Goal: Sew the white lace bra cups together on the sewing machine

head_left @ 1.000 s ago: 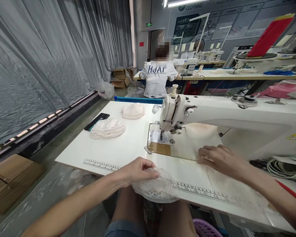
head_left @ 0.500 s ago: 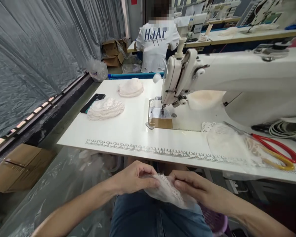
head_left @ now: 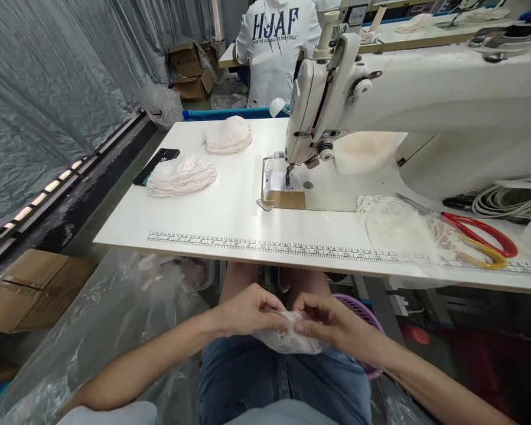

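Above my lap, a small piece of white lace fabric [head_left: 287,341] is pinched between both hands. My left hand [head_left: 251,310] is closed on its left end, thumb on top. Closed on the right part of the lace is my right hand [head_left: 325,321], its thumb and forefinger near the left thumb. The fabric's lower edge hangs loose over the jeans. Beyond, on the white table, stand a sewing machine [head_left: 312,112], a stack of lace pieces [head_left: 183,176] and a second pale stack [head_left: 228,134].
A printed ruler strip [head_left: 265,245] runs along the table's front edge. Red and yellow-handled scissors [head_left: 486,236] lie at the right, beside more lace fabric [head_left: 396,227]. A dark phone-like object [head_left: 156,165] is partly under one stack. A purple basket [head_left: 358,310] stands below. A co-worker [head_left: 276,47] sits ahead.
My right hand has shifted left, closer to the left hand, and the lace is now bunched shorter between them. The view has tilted down, showing more of my lap.
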### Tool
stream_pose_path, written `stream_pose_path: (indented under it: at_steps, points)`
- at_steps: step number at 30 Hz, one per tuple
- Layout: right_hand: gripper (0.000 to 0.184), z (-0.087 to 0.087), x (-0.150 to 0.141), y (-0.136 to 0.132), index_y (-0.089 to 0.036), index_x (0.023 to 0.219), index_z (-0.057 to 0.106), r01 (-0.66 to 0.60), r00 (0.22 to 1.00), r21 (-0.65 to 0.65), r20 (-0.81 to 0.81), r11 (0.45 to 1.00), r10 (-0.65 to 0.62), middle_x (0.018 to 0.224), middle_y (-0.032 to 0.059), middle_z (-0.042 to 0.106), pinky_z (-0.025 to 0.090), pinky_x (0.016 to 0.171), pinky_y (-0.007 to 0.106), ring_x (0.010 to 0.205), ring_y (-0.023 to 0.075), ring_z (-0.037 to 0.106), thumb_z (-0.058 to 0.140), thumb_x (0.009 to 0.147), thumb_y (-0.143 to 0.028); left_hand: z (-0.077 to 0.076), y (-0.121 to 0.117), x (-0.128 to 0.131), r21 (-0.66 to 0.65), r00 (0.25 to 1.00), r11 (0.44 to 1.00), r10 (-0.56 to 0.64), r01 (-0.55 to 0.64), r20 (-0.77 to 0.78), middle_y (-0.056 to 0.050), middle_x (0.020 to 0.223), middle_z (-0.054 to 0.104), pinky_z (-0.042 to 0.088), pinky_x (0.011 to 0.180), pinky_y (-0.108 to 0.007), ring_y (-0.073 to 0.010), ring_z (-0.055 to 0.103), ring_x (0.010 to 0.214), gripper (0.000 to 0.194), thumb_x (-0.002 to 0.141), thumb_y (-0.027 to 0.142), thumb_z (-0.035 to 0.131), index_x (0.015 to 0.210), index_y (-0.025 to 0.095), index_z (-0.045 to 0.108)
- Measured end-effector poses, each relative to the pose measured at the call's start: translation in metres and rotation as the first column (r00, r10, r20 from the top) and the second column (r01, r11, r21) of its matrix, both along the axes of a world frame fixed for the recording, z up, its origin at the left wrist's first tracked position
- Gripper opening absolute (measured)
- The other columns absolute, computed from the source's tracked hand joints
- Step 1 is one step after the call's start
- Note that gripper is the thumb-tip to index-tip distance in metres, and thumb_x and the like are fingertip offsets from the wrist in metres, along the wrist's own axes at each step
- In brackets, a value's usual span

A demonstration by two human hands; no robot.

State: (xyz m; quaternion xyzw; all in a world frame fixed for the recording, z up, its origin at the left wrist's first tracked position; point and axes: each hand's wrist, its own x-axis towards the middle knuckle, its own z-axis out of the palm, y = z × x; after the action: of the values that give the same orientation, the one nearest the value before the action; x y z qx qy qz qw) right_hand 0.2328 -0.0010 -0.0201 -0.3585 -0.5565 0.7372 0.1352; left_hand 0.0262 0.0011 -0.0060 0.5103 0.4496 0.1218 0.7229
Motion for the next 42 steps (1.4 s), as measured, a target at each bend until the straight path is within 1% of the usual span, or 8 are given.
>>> stream_pose_path:
  at_steps: [2, 7, 16, 20, 23, 31, 36, 42]
  points:
    - [0.032, -0.002, -0.001, -0.001, -0.018, 0.077, 0.052, 0.026, 0.999, 0.01, 0.023, 1.0, -0.026, 0.061, -0.0054, 0.038, 0.024, 0.049, 0.021, 0.054, 0.0083, 0.031, 0.061, 0.078, -0.048, 0.0, 0.0, 0.001, -0.004, 1.0, 1.0, 0.018, -0.018, 0.014, -0.001, 0.062, 0.059, 0.038, 0.058, -0.02, -0.0093, 0.048, 0.059, 0.019, 0.069, 0.028, 0.067, 0.076, 0.01, 0.07]
    - [0.031, -0.003, 0.003, -0.002, -0.017, 0.074, 0.053, 0.079, 0.994, 0.103, 0.065, 0.992, -0.086, 0.062, -0.0046, 0.042, 0.025, 0.049, 0.021, 0.056, 0.0086, 0.034, 0.061, 0.079, -0.046, -0.001, 0.0, 0.002, -0.004, 0.998, 0.999, 0.045, -0.045, 0.035, -0.001, 0.068, 0.06, 0.038, 0.06, -0.02, -0.0102, 0.049, 0.063, 0.022, 0.061, 0.022, 0.073, 0.079, 0.01, 0.069]
    - [0.029, -0.01, 0.003, -0.002, -0.017, 0.073, 0.052, 0.103, 0.989, 0.159, 0.089, 0.982, -0.118, 0.06, -0.0055, 0.04, 0.026, 0.048, 0.02, 0.054, 0.0082, 0.033, 0.064, 0.077, -0.043, -0.012, -0.006, 0.012, 0.004, 0.986, 0.987, 0.16, -0.16, -0.046, -0.002, 0.06, 0.062, 0.036, 0.055, -0.021, -0.0099, 0.049, 0.054, 0.025, 0.064, 0.032, 0.071, 0.075, 0.009, 0.072]
    - [0.027, -0.01, 0.004, -0.004, -0.019, 0.084, 0.053, 0.104, 0.988, 0.19, 0.095, 0.976, -0.123, 0.069, -0.0026, 0.049, 0.033, 0.053, 0.021, 0.061, 0.0109, 0.042, 0.061, 0.08, -0.044, -0.012, -0.007, 0.012, -0.024, 0.982, 0.982, 0.185, -0.186, -0.041, -0.003, 0.062, 0.064, 0.037, 0.054, -0.02, -0.0093, 0.05, 0.054, 0.024, 0.063, 0.029, 0.071, 0.075, 0.009, 0.073]
    - [0.025, -0.01, 0.004, -0.006, -0.022, 0.096, 0.054, 0.107, 0.986, 0.259, 0.096, 0.96, -0.135, 0.078, 0.0, 0.055, 0.038, 0.057, 0.022, 0.069, 0.0138, 0.048, 0.059, 0.082, -0.042, -0.012, -0.006, 0.011, -0.054, 0.983, 0.981, 0.186, -0.186, -0.014, -0.004, 0.062, 0.065, 0.038, 0.054, -0.02, -0.0095, 0.05, 0.055, 0.026, 0.063, 0.03, 0.071, 0.076, 0.008, 0.073]
    - [0.015, -0.015, 0.003, -0.006, -0.02, 0.081, 0.058, 0.096, 0.989, 0.439, 0.056, 0.893, -0.134, 0.074, 0.0004, 0.054, 0.032, 0.054, 0.022, 0.064, 0.0121, 0.047, 0.051, 0.089, -0.031, -0.011, -0.004, 0.012, -0.149, 0.973, 0.962, 0.226, -0.231, -0.048, -0.001, 0.059, 0.062, 0.034, 0.053, -0.019, -0.008, 0.047, 0.053, 0.026, 0.057, 0.029, 0.075, 0.072, 0.008, 0.072]
    - [0.014, -0.017, 0.003, -0.004, -0.021, 0.081, 0.06, 0.078, 0.995, 0.461, 0.016, 0.884, -0.096, 0.078, 0.001, 0.055, 0.033, 0.057, 0.022, 0.068, 0.0121, 0.05, 0.05, 0.09, -0.024, -0.011, -0.002, 0.013, -0.188, 0.972, 0.953, 0.232, -0.237, -0.05, -0.002, 0.061, 0.063, 0.036, 0.055, -0.02, -0.009, 0.049, 0.055, 0.028, 0.054, 0.03, 0.077, 0.072, 0.008, 0.071]
    - [0.015, -0.015, 0.001, -0.003, -0.02, 0.081, 0.058, 0.08, 0.991, 0.433, 0.058, 0.898, -0.116, 0.079, 0.0011, 0.055, 0.034, 0.058, 0.022, 0.069, 0.0129, 0.049, 0.05, 0.09, -0.029, -0.012, -0.002, 0.012, -0.167, 0.975, 0.961, 0.217, -0.221, -0.041, -0.003, 0.062, 0.064, 0.035, 0.055, -0.02, -0.0085, 0.049, 0.055, 0.024, 0.058, 0.025, 0.075, 0.073, 0.007, 0.071]
